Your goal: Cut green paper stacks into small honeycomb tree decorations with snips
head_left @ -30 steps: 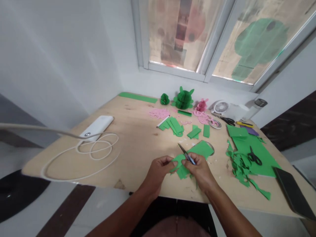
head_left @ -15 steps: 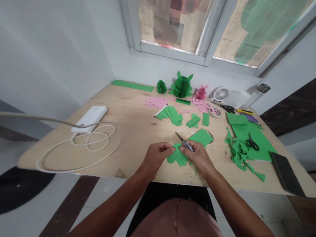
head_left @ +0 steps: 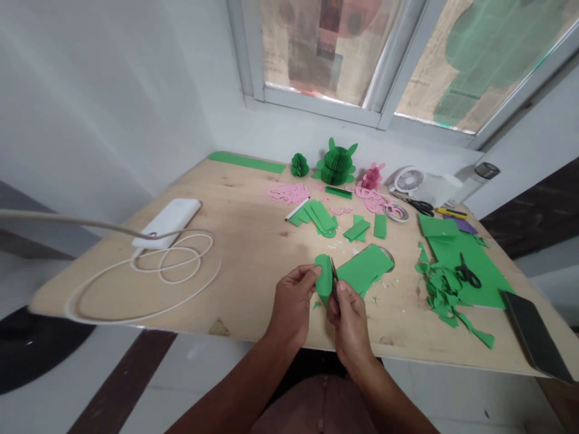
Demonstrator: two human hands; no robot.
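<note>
Between thumb and fingers, my left hand (head_left: 292, 301) pinches a small piece of green paper (head_left: 323, 274) with a rounded top. My right hand (head_left: 350, 319) is closed on a pair of scissors (head_left: 333, 274), blades pointing away from me and lying along the right edge of that paper. Whether the blades bite into the paper I cannot tell. Just beyond my right hand a larger green paper piece (head_left: 366, 267) lies on the table, partly over a round ring-like object (head_left: 389, 256). A few tiny green snippets lie near my hands.
Green scraps (head_left: 446, 289) lie right, beside green sheets (head_left: 488, 277) with black-handled scissors (head_left: 468, 271) and a dark phone (head_left: 536, 331). Cut green strips (head_left: 321, 216), pink scraps (head_left: 289, 193) and honeycomb paper figures (head_left: 337, 166) stand farther back. A white power bank (head_left: 169, 220) with cable lies left.
The scissors have turned from lying across my right palm to pointing forward at the paper. The green piece, earlier spread between both hands, is now upright in my left hand alone.
</note>
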